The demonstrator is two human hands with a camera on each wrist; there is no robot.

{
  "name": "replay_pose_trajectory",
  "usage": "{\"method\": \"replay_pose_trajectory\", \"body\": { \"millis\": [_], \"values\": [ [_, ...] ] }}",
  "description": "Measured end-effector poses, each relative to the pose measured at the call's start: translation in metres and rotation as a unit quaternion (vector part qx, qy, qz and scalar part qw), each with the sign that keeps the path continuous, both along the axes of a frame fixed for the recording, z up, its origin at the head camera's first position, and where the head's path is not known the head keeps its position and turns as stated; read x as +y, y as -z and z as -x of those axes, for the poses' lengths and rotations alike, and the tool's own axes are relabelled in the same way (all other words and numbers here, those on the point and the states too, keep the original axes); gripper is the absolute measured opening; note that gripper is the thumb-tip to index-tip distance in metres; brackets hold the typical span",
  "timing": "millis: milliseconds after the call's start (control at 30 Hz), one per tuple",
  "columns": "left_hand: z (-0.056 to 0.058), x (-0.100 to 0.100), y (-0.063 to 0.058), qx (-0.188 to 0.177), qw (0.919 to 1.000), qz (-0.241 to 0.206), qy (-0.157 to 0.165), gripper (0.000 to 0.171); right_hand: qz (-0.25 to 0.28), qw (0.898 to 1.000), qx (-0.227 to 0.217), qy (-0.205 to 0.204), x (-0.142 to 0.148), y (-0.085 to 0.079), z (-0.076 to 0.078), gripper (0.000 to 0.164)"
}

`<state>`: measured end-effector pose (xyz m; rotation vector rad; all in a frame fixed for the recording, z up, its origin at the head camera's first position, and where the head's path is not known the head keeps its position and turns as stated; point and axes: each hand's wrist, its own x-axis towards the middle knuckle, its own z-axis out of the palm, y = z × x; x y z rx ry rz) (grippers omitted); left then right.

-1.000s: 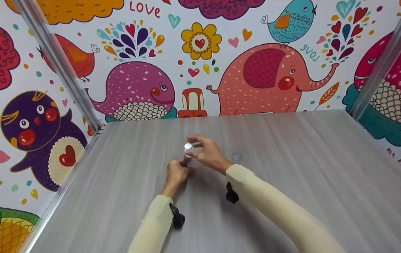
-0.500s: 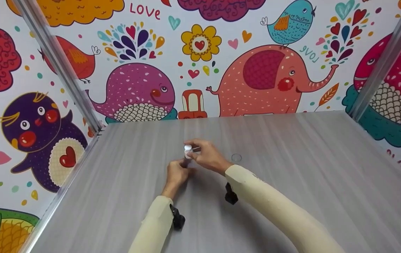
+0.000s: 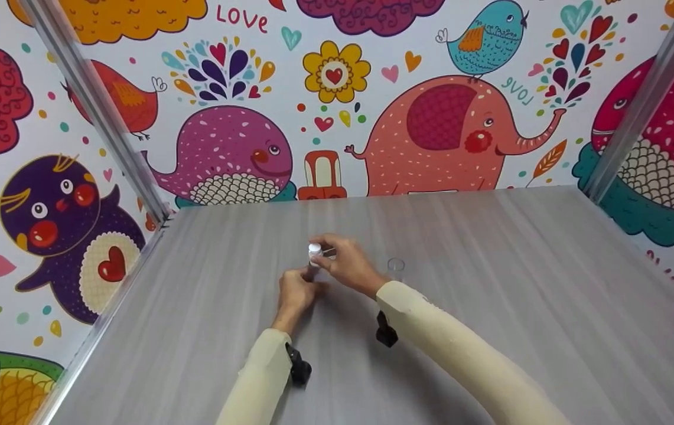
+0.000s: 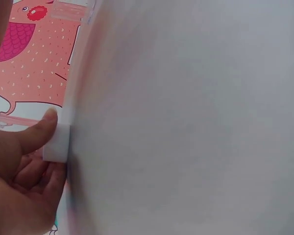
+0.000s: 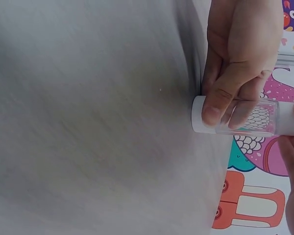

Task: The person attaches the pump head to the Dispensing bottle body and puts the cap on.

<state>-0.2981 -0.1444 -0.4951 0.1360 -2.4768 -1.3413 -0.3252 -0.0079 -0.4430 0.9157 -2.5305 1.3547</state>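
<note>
A small clear bottle (image 5: 258, 117) with a white base (image 5: 200, 114) and a white top (image 3: 315, 248) stands upright on the table between both hands. My left hand (image 3: 296, 295) grips it low down, the thumb lying on the white base in both wrist views. Higher up, my right hand (image 3: 345, 265) pinches the white top between thumb and fingers; only part of this hand shows at the edge of the right wrist view. To the right of the right hand, a clear, open-looking cylinder (image 3: 396, 265) stands on the table, touched by neither hand.
The grey wood-grain table (image 3: 490, 283) reaches back to a wall printed with cartoon animals (image 3: 443, 136). Metal posts (image 3: 106, 118) rise at the back corners. A black wrist camera (image 3: 299, 366) sits on each cream sleeve (image 3: 257, 372).
My right hand's fingers have shifted slightly down and forward around the white top, and its wrist has dipped a little. The left hand keeps its grip in place; the clear cylinder has not moved.
</note>
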Motion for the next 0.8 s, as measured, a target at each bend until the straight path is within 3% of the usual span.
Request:
{"method": "replay_pose_trajectory", "body": {
  "millis": [167,500,800],
  "values": [
    [-0.0012,0.0014,0.0002,0.006,0.9999,0.008,-0.014,0.023,0.019,1.000,0.022,-0.002,-0.0014,0.0056,-0.0008,0.033],
    [-0.0012,0.0056,-0.0016,-0.004,0.9997,0.003,-0.024,0.035,0.013,1.000,0.011,0.017,-0.0014,0.0044,-0.0025,0.034],
    [-0.0012,0.0065,-0.0010,0.000,0.9994,-0.002,-0.036,0.039,0.025,0.999,0.033,0.027,-0.0054,0.0069,-0.0034,0.031]
  ]
}}
